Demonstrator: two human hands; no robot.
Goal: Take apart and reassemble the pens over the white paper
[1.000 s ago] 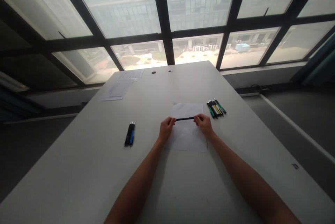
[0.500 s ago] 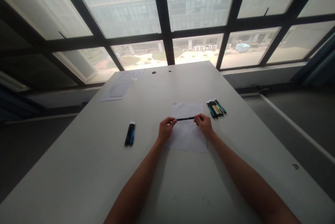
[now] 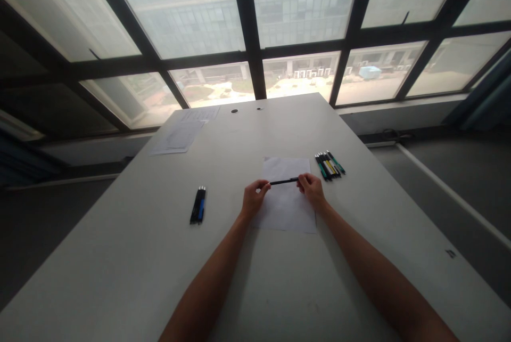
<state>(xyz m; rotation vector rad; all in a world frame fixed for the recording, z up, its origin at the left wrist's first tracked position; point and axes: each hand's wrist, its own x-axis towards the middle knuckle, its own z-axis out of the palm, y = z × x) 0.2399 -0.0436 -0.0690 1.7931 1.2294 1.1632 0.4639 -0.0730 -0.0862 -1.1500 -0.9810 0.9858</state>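
Observation:
A slim black pen (image 3: 283, 181) is held nearly level above a white sheet of paper (image 3: 285, 214). My left hand (image 3: 254, 195) pinches its left end between thumb and fingers. At the other end, my right hand (image 3: 311, 189) grips the pen with its fingertips. Just right of the paper lies a row of several pens (image 3: 329, 165), black with green, yellow and white parts. Left of my left hand is a small group of black pens (image 3: 198, 205), one with a blue part.
The white table (image 3: 139, 257) reaches to a large window with dark frames (image 3: 255, 57). Printed papers (image 3: 179, 136) lie at its far left. Two round spots, one a dark hole (image 3: 234, 111), sit near the far edge. A small dark mark (image 3: 450, 253) is near the right edge.
Almost nothing differs. The pen's right end has risen very slightly, and both hands keep their hold on it.

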